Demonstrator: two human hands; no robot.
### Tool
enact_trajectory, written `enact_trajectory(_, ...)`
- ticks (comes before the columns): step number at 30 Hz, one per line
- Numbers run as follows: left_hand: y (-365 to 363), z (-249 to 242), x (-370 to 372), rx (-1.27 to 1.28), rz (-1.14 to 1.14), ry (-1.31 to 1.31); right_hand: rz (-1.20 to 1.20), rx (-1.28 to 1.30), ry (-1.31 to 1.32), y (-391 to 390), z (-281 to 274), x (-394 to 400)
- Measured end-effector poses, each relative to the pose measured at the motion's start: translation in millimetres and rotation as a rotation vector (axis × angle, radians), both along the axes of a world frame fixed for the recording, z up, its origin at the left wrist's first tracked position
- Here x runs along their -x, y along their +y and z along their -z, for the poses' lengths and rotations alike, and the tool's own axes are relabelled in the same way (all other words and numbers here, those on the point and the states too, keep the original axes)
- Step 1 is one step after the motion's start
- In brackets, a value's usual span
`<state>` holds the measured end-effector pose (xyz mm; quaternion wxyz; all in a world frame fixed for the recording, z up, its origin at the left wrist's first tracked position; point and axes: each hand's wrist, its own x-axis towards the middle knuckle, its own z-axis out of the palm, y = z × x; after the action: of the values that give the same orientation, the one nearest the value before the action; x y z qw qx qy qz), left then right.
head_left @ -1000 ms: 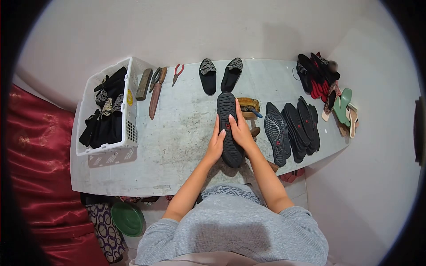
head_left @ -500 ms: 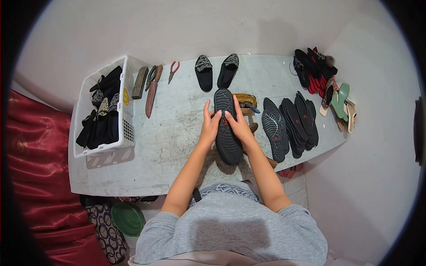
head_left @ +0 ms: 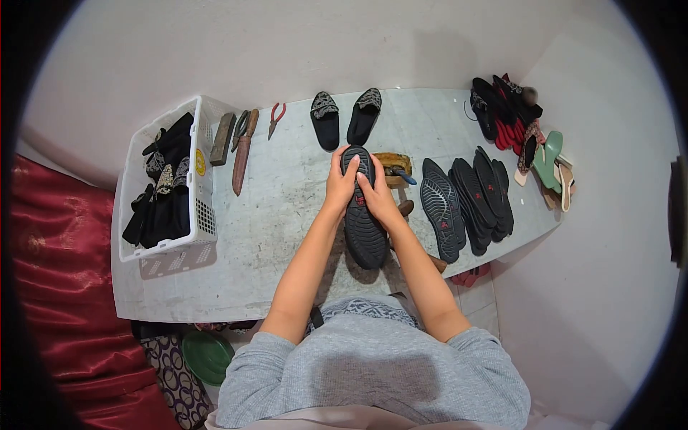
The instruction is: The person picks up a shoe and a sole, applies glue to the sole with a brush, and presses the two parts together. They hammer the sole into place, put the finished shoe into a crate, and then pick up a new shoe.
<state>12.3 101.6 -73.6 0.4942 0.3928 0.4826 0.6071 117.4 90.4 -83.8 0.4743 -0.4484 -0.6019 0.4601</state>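
A black shoe (head_left: 365, 240) is held over the table with its ridged sole facing up and a small red mark at mid-sole. My left hand (head_left: 341, 184) grips its left side, thumb lying on the sole. On the opposite side my right hand (head_left: 378, 195) wraps round it, thumb also pressed on the sole. Beyond the hands stand two black slip-ons with patterned uppers, a left one (head_left: 325, 122) and a right one (head_left: 364, 117). Just right of my hands lies a yellowish-brown tray (head_left: 393, 159) with a blue-tipped item.
White basket (head_left: 203, 240) of black shoes at left; beside it a dark block (head_left: 223, 138), a brown-sheathed tool (head_left: 243, 161) and red pliers (head_left: 276, 120). Several black soles (head_left: 441, 208) lie right, with piled shoes (head_left: 502, 107) and green pieces (head_left: 550, 161) behind.
Both thumbs have moved up along the sole, toward its far end, and the hands have closed in around the shoe. The camera view has shifted slightly.
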Motion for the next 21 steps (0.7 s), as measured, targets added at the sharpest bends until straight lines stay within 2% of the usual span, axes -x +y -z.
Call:
enact_trajectory(5,-1.8,-1.1,-0.6,0.0,-0.01,0.019,-0.083,0.01,0.105,-5.6,1.1,-6.0)
enact_trajectory(7,-0.4,-0.7,-1.2,-0.009,-0.013,0.037,-0.128,0.118,0.234,-13.8,-0.9,-9.3)
enact_trajectory(10,-0.8,0.8,0.2,-0.011,-0.01,0.036,-0.143,0.215,0.193,-38.4,-12.3,-18.3)
enact_trajectory(12,-0.7,0.6,0.6,0.003,-0.002,0.062,-0.161,0.168,0.224,-48.4,-7.9,-20.3)
enact_trajectory(14,-0.4,1.1,0.3,0.007,0.007,0.044,-0.142,0.276,0.243,-53.7,-3.4,-21.7)
enact_trajectory(16,-2.9,-3.9,0.5,0.036,0.028,-0.033,-0.139,0.224,0.249,-52.0,-4.5,-20.6)
enact_trajectory(21,2.5,1.4,2.8,-0.021,0.006,0.074,-0.128,0.226,0.105,-57.2,-16.2,-23.7)
